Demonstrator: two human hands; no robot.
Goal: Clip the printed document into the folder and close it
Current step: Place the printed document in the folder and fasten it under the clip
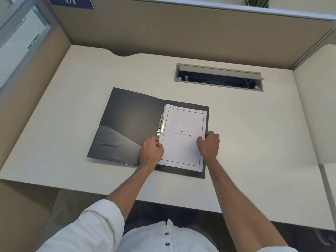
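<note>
The white printed document stack (183, 137) lies at frame centre on the right leaf of the open dark plastic folder (131, 124), its left edge beside the metal spring clip (161, 125). The left hand (151, 150) and right hand (208, 143) pinch its side edges, apparently squaring it for clamping on the cream desk (254, 124).

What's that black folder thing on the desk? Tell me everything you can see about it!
The folder is dark grey to black, thin and smooth like plastic. It lies wide open and flat on the pale desk. Its left half has a slanted pocket at the bottom. A shiny metal clip runs beside the fold. The printed document lies on its right half. The left hand rests near the fold at the paper's left edge, and the right hand at the paper's right edge.
</note>
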